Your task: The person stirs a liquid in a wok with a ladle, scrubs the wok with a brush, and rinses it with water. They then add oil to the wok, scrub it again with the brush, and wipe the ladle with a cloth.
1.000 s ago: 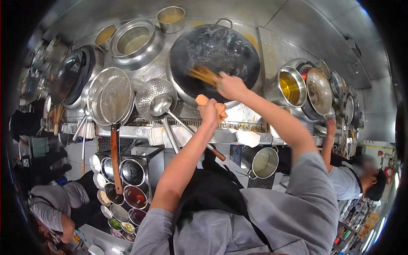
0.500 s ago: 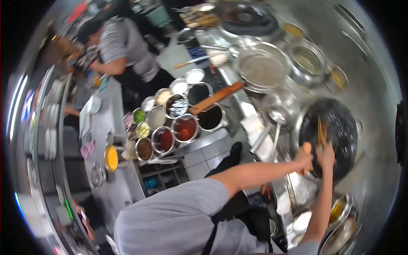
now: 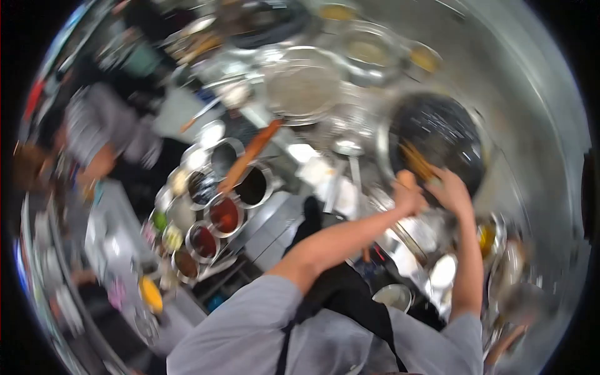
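Observation:
A dark round wok (image 3: 437,134) with a wet, shiny inside sits at the right. At its near rim, my left hand (image 3: 410,199) is closed around a light wooden handle (image 3: 405,179). Just right of it, my right hand (image 3: 451,190) is closed on a bamboo brush (image 3: 415,159), whose thin tan strips lie over the wok's inside. What the wooden handle belongs to is hidden by my hand and blur.
Metal pots of sauces (image 3: 225,214) stand at the left, a rolling-pin-like wooden stick (image 3: 253,153) across them. A large strainer (image 3: 302,84) and a ladle (image 3: 348,147) lie beyond. A co-worker (image 3: 103,125) stands at the upper left. Bowls (image 3: 509,262) sit at the lower right.
The view has turned, and the surroundings have shifted left. The bamboo brush now points up and left instead of nearly straight up. Both hands keep their hold.

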`<action>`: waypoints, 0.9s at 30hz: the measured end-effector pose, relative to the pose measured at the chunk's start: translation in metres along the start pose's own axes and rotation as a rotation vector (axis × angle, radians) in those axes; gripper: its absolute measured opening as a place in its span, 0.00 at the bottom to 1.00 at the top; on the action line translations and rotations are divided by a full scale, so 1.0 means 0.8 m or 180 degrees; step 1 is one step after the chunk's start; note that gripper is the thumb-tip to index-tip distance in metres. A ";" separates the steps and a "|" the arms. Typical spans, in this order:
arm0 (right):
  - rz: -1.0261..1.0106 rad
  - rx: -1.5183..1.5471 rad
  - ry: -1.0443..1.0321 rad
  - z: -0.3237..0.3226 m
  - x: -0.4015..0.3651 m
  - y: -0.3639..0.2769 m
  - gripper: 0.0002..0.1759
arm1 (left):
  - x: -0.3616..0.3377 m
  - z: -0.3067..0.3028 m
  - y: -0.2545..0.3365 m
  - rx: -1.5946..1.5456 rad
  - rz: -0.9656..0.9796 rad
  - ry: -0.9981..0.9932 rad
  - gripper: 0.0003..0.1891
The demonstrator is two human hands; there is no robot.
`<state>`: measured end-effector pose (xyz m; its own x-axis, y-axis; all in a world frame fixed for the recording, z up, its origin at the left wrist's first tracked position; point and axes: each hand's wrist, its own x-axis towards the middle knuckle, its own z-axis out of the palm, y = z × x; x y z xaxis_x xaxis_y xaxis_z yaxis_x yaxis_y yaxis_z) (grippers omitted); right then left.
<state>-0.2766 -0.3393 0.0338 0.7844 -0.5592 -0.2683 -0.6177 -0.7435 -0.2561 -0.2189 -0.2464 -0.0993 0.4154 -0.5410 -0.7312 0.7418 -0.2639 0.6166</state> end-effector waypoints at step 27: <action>0.0997 -0.0898 0.0020 0.078 -0.013 0.107 0.23 | 0.040 -0.009 -0.016 0.0015 0.0095 -0.0449 0.26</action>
<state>-0.3412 -0.3738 -0.0434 0.5619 -0.7759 -0.2868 -0.7875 -0.6079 0.1016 -0.2112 -0.2542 -0.1327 0.3588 -0.6554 -0.6646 0.7276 -0.2496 0.6390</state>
